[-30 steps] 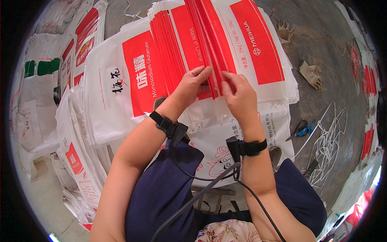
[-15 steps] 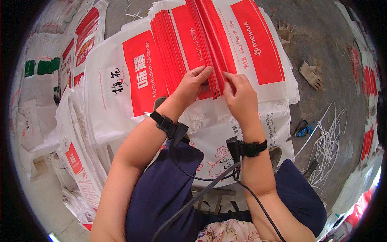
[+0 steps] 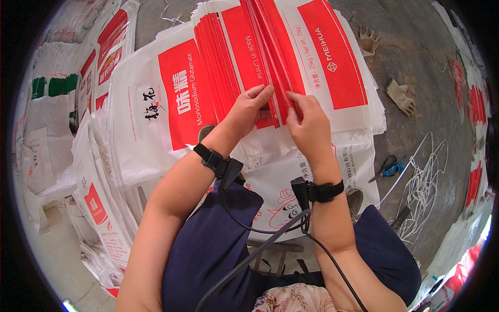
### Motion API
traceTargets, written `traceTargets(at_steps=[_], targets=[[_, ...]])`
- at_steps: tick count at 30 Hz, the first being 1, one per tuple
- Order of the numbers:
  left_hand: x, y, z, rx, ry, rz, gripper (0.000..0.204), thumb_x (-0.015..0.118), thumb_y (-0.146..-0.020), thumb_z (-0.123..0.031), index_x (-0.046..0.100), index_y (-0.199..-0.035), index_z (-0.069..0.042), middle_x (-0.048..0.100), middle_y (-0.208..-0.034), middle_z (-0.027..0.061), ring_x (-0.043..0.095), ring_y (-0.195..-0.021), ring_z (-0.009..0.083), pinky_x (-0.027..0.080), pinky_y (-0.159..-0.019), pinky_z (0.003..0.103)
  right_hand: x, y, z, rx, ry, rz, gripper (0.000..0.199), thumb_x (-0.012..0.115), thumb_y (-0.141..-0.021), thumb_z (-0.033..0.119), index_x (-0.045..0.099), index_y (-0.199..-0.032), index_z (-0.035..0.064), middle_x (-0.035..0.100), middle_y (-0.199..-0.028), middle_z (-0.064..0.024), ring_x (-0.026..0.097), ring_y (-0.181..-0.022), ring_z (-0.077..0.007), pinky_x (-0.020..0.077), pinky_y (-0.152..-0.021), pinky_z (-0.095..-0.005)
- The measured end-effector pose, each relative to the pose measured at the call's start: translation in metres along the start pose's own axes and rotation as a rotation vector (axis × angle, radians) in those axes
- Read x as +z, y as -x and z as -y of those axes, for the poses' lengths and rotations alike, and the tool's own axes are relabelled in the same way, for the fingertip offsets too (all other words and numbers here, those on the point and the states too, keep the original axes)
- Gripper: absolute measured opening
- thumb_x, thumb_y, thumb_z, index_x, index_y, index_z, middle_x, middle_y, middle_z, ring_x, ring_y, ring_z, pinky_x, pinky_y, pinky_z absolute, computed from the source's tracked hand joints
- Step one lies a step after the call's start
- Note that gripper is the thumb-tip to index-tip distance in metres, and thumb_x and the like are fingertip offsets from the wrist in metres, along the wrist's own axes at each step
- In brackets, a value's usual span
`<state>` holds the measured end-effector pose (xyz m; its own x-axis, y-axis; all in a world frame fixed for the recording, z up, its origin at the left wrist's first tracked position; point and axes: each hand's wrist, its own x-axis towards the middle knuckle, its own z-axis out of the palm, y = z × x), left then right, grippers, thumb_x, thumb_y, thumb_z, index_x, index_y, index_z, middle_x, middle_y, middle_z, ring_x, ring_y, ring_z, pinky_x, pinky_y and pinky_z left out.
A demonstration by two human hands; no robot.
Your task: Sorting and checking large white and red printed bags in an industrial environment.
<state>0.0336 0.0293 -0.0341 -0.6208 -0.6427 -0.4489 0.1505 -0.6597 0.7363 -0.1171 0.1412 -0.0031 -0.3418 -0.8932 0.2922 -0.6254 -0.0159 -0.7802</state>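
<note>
A thick stack of white and red woven plastic sacks (image 3: 182,99) lies before me, its layered red edges running away from me near the middle. My left hand (image 3: 249,110) is closed at those edges, thumb on top and the other fingers partly hidden beneath. Just to its right, my right hand (image 3: 310,122) pinches the near end of a red sack edge (image 3: 278,67) between thumb and fingers. The two hands are a short gap apart. Under the stack's near side is a white sack (image 3: 280,208) with a red cartoon figure.
More piled sacks (image 3: 101,208) stand at the left. On the floor to the right lie work gloves (image 3: 401,97), scissors with a blue tie (image 3: 391,166) and a tangle of white cord (image 3: 423,182). A black cable (image 3: 254,255) hangs from my wrist straps across my lap.
My right hand has shifted very slightly left, and the red sack edges beside it have spread a little. My left hand holds its place.
</note>
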Motion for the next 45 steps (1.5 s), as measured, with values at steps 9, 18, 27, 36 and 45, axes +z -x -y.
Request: traceTargets(at_steps=[9, 18, 27, 36, 45], targets=[[-0.013, -0.003, 0.005, -0.002, 0.038, 0.047, 0.032, 0.068, -0.102, -0.033, 0.065, -0.121, -0.008, 0.07, -0.106, 0.0014, 0.068, -0.096, 0.0132, 0.06, -0.082, 0.032, 0.005, 0.004, 0.012, 0.011, 0.072, 0.079, 0.027, 0.07, -0.09, 0.013, 0.073, -0.116, 0.0067, 0.064, -0.104, -0.0173, 0.066, -0.092, -0.0345, 0.0544, -0.081, -0.0446], [-0.004, -0.003, 0.002, 0.003, -0.048, 0.008, 0.028, 0.067, -0.102, -0.026, 0.064, -0.122, -0.005, 0.069, -0.108, 0.0028, 0.069, -0.099, 0.0144, 0.06, -0.084, 0.033, 0.0, 0.002, -0.004, 0.053, -0.012, 0.029, 0.022, 0.068, -0.09, 0.012, 0.071, -0.11, 0.0039, 0.066, -0.098, -0.0171, 0.067, -0.091, -0.0363, 0.0552, -0.08, -0.0437], [0.0, 0.0, 0.001, 0.027, -0.081, -0.016, 0.029, 0.064, -0.104, -0.025, 0.063, -0.124, -0.004, 0.07, -0.107, 0.004, 0.069, -0.095, 0.0164, 0.061, -0.083, 0.035, -0.015, -0.001, 0.006, -0.014, 0.118, 0.055, 0.029, 0.065, -0.09, 0.006, 0.069, -0.119, 0.0073, 0.064, -0.105, -0.0184, 0.066, -0.093, -0.0389, 0.0549, -0.081, -0.0454], [0.001, 0.0, 0.0, 0.021, -0.026, 0.092, 0.043, 0.062, -0.105, -0.032, 0.059, -0.138, -0.004, 0.069, -0.123, 0.0117, 0.07, -0.108, 0.0223, 0.061, -0.092, 0.038, -0.005, 0.001, -0.001, 0.022, 0.116, 0.048, 0.019, 0.068, -0.088, 0.009, 0.068, -0.106, 0.0025, 0.063, -0.101, -0.0167, 0.065, -0.094, -0.0369, 0.0538, -0.083, -0.0467], [-0.004, 0.015, -0.039, 0.574, -0.936, -0.151, 0.041, 0.065, -0.101, -0.017, 0.06, -0.134, 0.005, 0.068, -0.123, 0.0172, 0.067, -0.115, 0.0288, 0.054, -0.101, 0.038, -0.05, -0.013, 0.002, -0.022, 0.642, -0.349, 0.032, 0.066, -0.087, 0.009, 0.066, -0.117, 0.0011, 0.062, -0.128, -0.0223, 0.057, -0.123, -0.039, 0.0465, -0.104, -0.048]])
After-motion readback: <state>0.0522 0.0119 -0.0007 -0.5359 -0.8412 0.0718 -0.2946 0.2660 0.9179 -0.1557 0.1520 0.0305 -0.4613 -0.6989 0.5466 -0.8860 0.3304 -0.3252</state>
